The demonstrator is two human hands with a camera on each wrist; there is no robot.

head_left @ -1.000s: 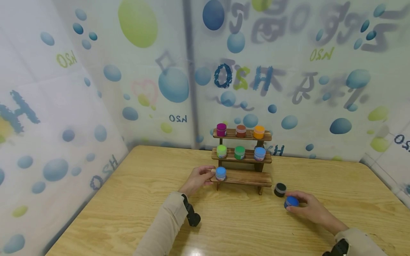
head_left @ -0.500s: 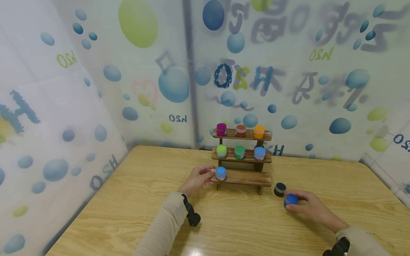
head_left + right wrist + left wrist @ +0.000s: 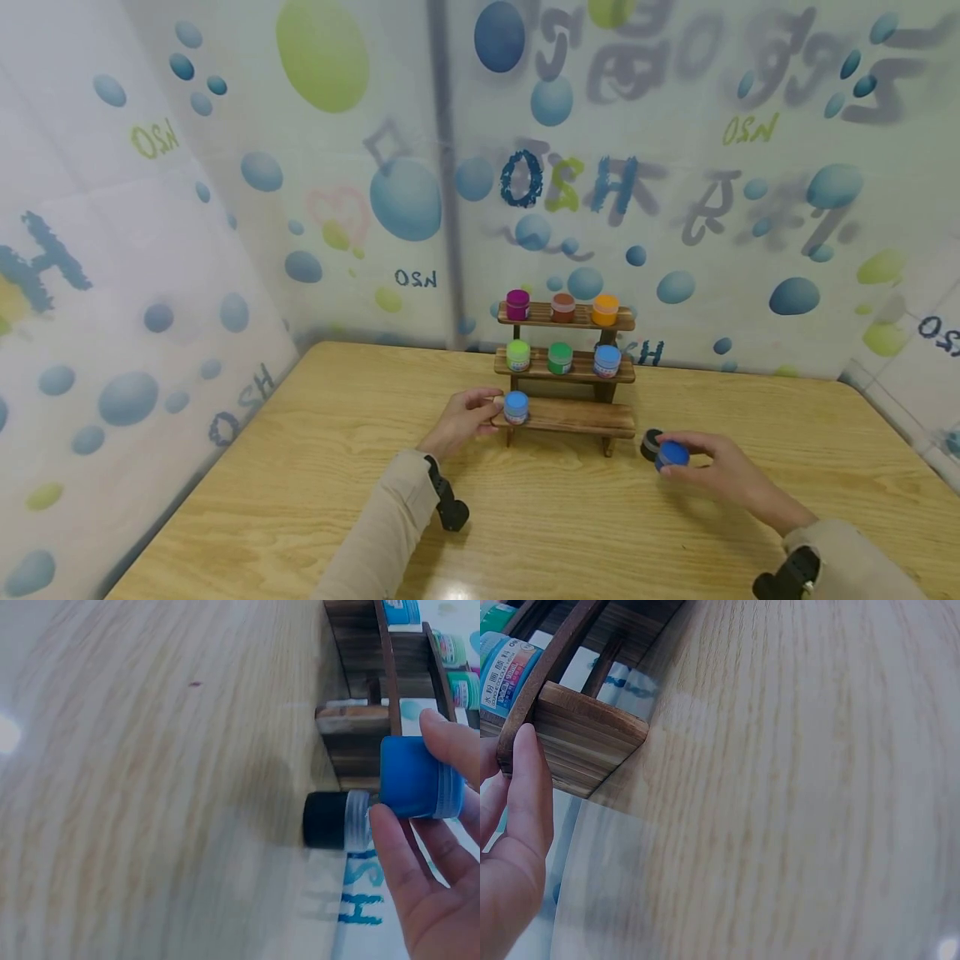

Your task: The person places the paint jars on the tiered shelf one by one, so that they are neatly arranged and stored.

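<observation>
My left hand pinches the left end of the bottom step of a three-tier wooden display stand. The left wrist view shows fingertips on the step's edge. Close by on that step sits a light blue paint jar. Off the stand's right side, my right hand holds a dark blue paint jar between thumb and fingers. In the right wrist view, the jar appears raised off the table. A black paint jar stands on the table just beyond it, partly covered in the head view.
Purple, brown and orange jars line the top step. Lime, green and blue jars stand on the middle one. A printed curtain hangs behind the wooden table.
My right hand has lifted the dark blue jar and shifted it left, toward the black jar. The left hand keeps its grip on the stand.
</observation>
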